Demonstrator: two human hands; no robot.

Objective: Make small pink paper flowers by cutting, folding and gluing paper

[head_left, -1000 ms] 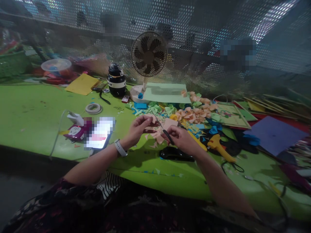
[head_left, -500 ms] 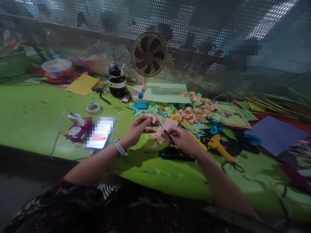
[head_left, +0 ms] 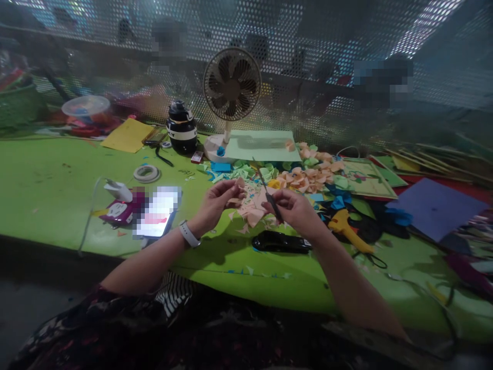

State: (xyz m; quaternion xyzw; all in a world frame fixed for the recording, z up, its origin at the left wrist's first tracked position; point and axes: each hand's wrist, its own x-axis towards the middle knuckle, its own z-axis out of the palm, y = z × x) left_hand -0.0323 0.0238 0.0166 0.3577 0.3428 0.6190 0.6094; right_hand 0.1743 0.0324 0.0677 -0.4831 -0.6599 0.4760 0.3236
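My left hand (head_left: 220, 202), with a white band at the wrist, pinches a small piece of peach paper (head_left: 239, 183) between thumb and fingers. My right hand (head_left: 295, 208) is closed around the dark handles of a pair of scissors (head_left: 272, 201). The blades point up and away, a little apart from the paper in my left hand. Beneath and between the hands lie loose peach paper pieces (head_left: 252, 213) and small scraps. A glossy black stapler-like object (head_left: 280, 241) rests just in front of my right hand.
Beyond my hands lies a heap of peach paper petals (head_left: 308, 176), near a small fan (head_left: 232, 85) and a black jug (head_left: 182, 128). A lit phone (head_left: 158, 211) and a tape roll (head_left: 147, 173) are left; a yellow glue gun (head_left: 348, 230) is right.
The scissors have moved away from the paper in my left hand, and their blades now point more upward. My right hand has shifted slightly right. The whole view has moved a little.
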